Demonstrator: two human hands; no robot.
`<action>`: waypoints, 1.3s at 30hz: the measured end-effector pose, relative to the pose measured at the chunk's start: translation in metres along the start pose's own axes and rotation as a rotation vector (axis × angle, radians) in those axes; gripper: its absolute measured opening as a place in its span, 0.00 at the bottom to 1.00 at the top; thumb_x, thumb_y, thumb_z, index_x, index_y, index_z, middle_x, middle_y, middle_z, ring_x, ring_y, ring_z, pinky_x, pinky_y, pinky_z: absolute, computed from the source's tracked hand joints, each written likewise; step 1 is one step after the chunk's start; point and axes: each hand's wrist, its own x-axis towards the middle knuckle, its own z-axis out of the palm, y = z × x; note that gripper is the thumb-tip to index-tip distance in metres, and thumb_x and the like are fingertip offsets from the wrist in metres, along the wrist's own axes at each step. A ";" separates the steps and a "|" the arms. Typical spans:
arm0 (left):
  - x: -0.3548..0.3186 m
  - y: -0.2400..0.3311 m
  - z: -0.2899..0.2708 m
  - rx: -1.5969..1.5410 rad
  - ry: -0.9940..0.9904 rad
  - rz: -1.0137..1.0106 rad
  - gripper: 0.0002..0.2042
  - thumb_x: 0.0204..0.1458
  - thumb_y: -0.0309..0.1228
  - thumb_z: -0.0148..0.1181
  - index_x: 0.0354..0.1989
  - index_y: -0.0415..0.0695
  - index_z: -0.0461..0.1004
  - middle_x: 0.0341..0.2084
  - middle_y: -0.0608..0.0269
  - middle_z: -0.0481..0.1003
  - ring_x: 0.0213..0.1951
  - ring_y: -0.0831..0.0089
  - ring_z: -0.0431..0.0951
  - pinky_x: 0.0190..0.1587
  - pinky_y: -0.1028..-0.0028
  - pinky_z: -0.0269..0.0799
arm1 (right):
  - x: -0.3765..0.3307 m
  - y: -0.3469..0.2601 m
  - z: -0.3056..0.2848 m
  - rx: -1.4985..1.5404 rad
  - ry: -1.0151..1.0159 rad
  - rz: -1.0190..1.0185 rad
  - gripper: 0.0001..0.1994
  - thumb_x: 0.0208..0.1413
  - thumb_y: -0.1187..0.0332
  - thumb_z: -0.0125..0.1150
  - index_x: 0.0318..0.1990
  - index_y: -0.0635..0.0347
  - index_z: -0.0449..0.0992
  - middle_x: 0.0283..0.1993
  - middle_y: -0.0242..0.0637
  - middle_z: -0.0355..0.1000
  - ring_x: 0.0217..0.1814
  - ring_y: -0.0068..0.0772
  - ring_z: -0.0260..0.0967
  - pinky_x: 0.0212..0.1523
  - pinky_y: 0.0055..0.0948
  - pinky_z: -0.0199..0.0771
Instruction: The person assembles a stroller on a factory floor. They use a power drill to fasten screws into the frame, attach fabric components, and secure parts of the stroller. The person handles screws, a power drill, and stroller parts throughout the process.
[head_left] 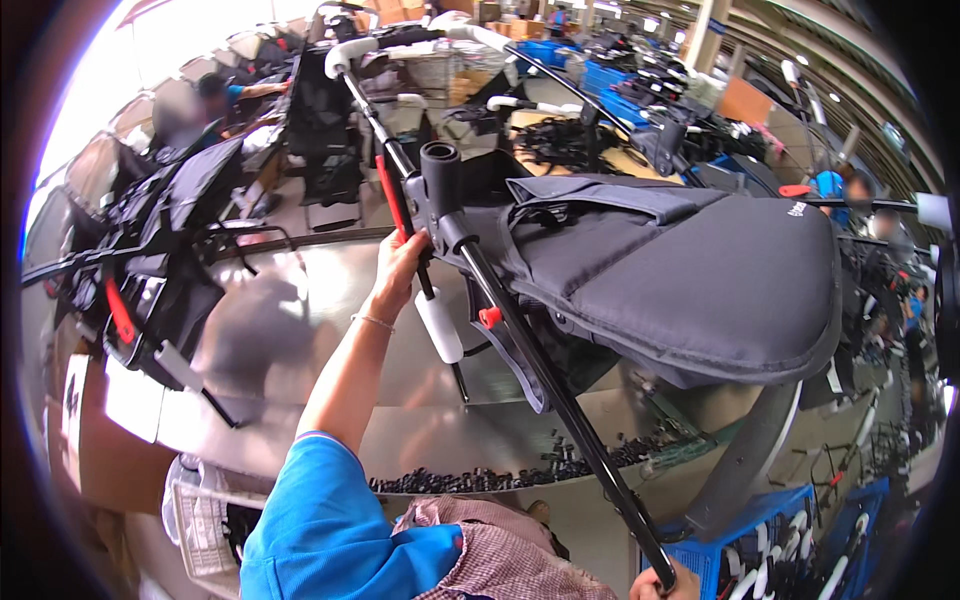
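A folded stroller frame with a dark grey padded seat lies across a shiny metal worktable. My left hand grips the frame at its grey joint, beside a red strap and below a black tube socket. My right hand shows only partly at the bottom edge, closed around the lower end of the long black frame tube. A white handle piece hangs under the joint.
Another black stroller seat with red straps lies at the table's left. Several small black parts sit along the table's near edge. Blue crates stand at lower right, a white basket at lower left. Other people work at the back left and the right.
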 end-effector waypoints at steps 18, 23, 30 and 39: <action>-0.158 0.066 0.061 1.170 0.543 0.626 0.09 0.42 0.28 0.65 0.29 0.43 0.71 0.26 0.55 0.71 0.27 0.55 0.74 0.28 0.63 0.68 | 0.303 0.000 0.061 -0.291 0.026 -0.528 0.22 0.49 0.73 0.65 0.53 0.65 0.70 0.46 0.44 0.73 0.43 0.36 0.73 0.39 0.30 0.75; -0.226 0.097 0.092 1.077 -0.108 0.435 0.29 0.42 0.27 0.62 0.56 0.36 0.61 0.48 0.40 0.64 0.39 0.44 0.74 0.37 0.57 0.74 | 0.288 -0.009 0.139 -0.083 -0.307 -0.502 0.31 0.46 0.69 0.69 0.58 0.67 0.63 0.50 0.46 0.71 0.52 0.37 0.70 0.49 0.31 0.71; -0.294 0.085 -0.064 0.581 0.239 -0.340 0.08 0.49 0.25 0.61 0.38 0.39 0.78 0.32 0.62 0.78 0.35 0.72 0.78 0.41 0.71 0.74 | 0.292 0.015 0.209 0.366 -0.091 -0.395 0.20 0.48 0.74 0.67 0.47 0.63 0.66 0.37 0.35 0.71 0.38 0.28 0.70 0.41 0.27 0.71; -0.099 0.257 0.107 0.180 -0.226 0.511 0.26 0.46 0.23 0.65 0.55 0.40 0.65 0.48 0.53 0.72 0.49 0.65 0.75 0.50 0.68 0.73 | 0.277 0.018 0.202 0.164 -0.049 -0.588 0.14 0.53 0.71 0.65 0.43 0.62 0.67 0.32 0.33 0.71 0.33 0.24 0.69 0.39 0.26 0.71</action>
